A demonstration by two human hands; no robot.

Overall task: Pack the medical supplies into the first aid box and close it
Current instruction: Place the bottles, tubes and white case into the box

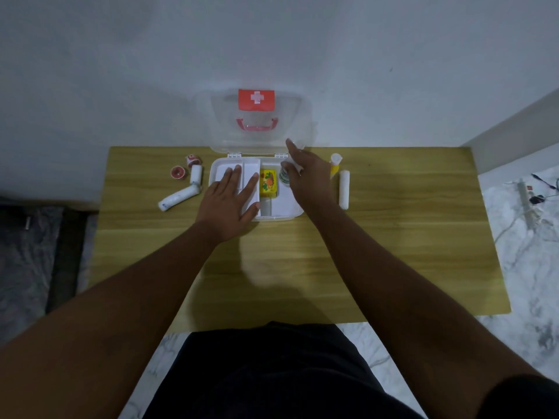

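The first aid box (pixel 273 213) sits open on the desk (pixel 302 252). The left hand (pixel 231 204) lies flat, fingers spread, over its left side; the right hand (pixel 308 173) grips a small bottle (pixel 284 176) over its right side.

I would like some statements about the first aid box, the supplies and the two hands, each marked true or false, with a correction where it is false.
1. The lid of the first aid box stands open. True.
2. The yellow packet lies on the table outside the box. False: it lies inside the box, in a middle compartment.
3. The left hand rests flat, fingers spread, over the left part of the box. True.
4. No supplies remain outside the box. False: bandage rolls, among them one on the right, two red tape rolls and a yellow bottle lie on the table.
5. The right hand is over the right part of the box, at a small round item. True.
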